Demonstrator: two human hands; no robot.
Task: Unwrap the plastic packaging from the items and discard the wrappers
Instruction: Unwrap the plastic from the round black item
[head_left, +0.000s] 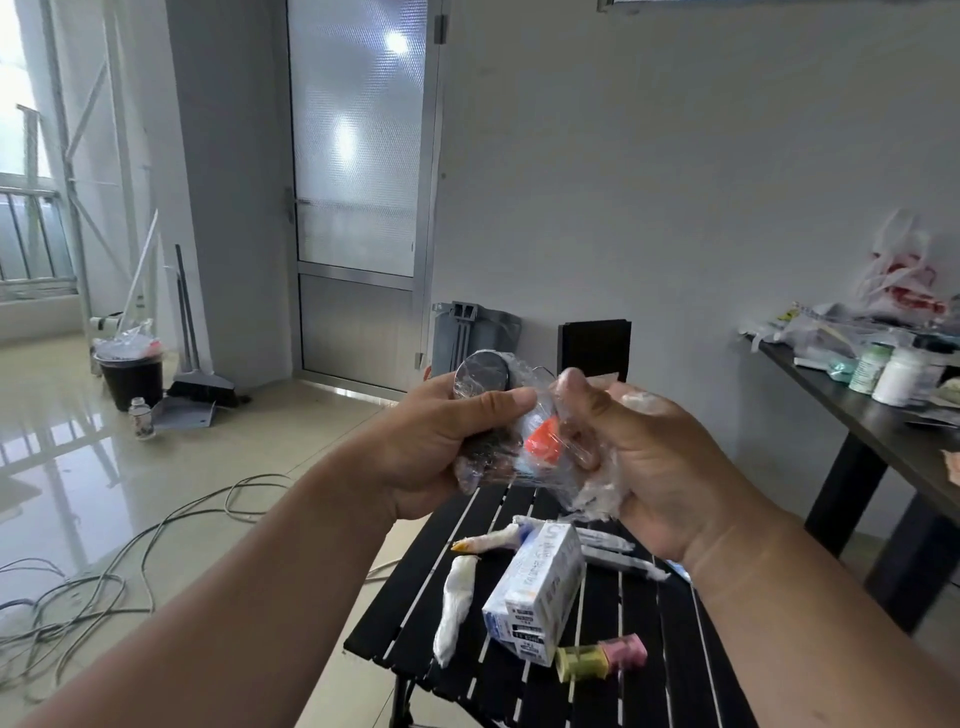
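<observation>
The left hand (441, 441) grips a dark round tin (480, 382) wrapped in clear plastic wrap (524, 457), thumb pressed across it. The right hand (660, 457) pinches the wrap and clutches a crumpled wad (597, 493). Both are raised above the black slatted table (649, 649), over a white box (537, 592).

a single view is given, taken from a wide-angle camera worn on the head. it is aimed forward and tilted down, so that both forearms are seen entering from the bottom corners and meeting near the centre of the frame. the left hand (441, 441) and right hand (660, 467) are caught close to the lens. a black slatted table (405, 613) is seen just below them in the lower centre. the far wall and a frosted door (358, 156) fill the upper part, and straight lines are bent toward the edges.
</observation>
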